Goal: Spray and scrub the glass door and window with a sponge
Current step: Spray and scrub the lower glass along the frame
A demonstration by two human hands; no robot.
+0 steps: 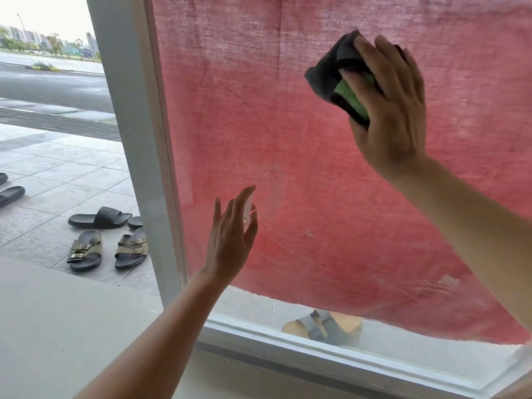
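Observation:
A large glass pane (288,309) in a white frame (138,156) fills the view, with a red cloth (288,139) hanging behind it. My right hand (391,110) grips a green sponge (352,97) wrapped in a dark grey cloth (328,70) and presses it against the upper right of the glass. My left hand (230,243) is raised close to the glass lower down. Its fingers curl round a small clear spray bottle (249,210), which is mostly hidden by the hand. Faint streaks show on the glass below the left hand.
The frame's bottom rail (331,361) runs along a pale sill. Outside to the left, several sandals and slides (100,217) lie on grey paving, with a road beyond. A grey sandal (325,326) shows through the glass under the cloth's hem.

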